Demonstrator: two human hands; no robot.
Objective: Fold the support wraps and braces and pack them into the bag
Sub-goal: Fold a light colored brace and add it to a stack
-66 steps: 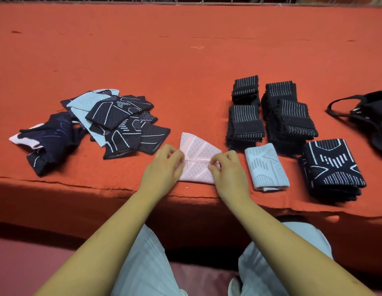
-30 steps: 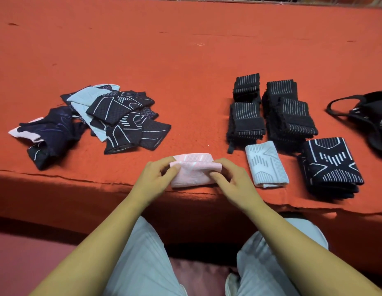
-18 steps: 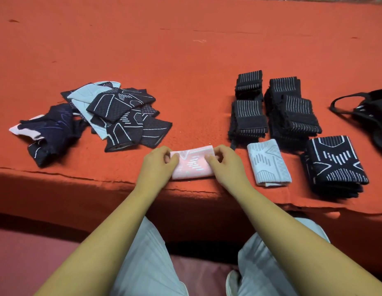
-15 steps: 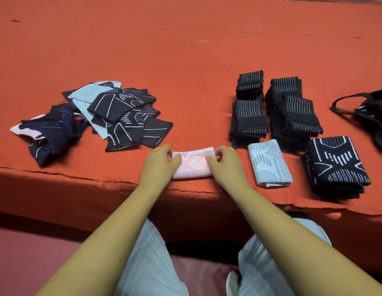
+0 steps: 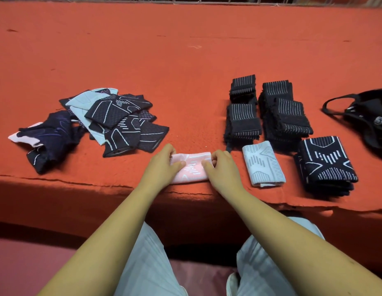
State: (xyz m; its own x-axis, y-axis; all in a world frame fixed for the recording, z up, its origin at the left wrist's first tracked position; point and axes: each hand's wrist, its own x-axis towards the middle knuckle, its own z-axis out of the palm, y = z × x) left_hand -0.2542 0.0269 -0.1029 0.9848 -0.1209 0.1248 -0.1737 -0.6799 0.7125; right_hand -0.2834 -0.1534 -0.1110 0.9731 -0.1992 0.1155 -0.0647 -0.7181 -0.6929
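- The pink wrap (image 5: pixel 193 170) is held at both ends. One end is pinched by the left grip (image 5: pixel 162 165) and the other by the right grip (image 5: pixel 223 167).
- A thumb is laid on top at each end, and the fingers are curled over the far edge.
- It is most likely held this way so the fold is kept flat and cannot spring open.
- The pink wrap is found right between the two grips. It lies on the red worktop (image 5: pixel 185 60), close to the front edge.
- The pink wrap is pale and soft, with thin white lines knitted in. It is folded into a short, fat band with a rounded far edge. It looks stretchy, so it may pop open once it is let go.
- Just to the right of the right grip, a folded grey wrap (image 5: pixel 263 167) is laid down. Further right, a black stack (image 5: pixel 326 165) with white lines is seen.
- Past the right grip, away from the person, striped stacks (image 5: pixel 243 122) are lined up.
- The folded ones are likely kept together on this side because the bag (image 5: pixel 369 116) lies far to the right of the right grip. What is inside the bag cannot be seen.
- Past the left grip and off to its left, a loose pile (image 5: pixel 113 120) is spread out. These are likely kept apart because they are not yet folded.
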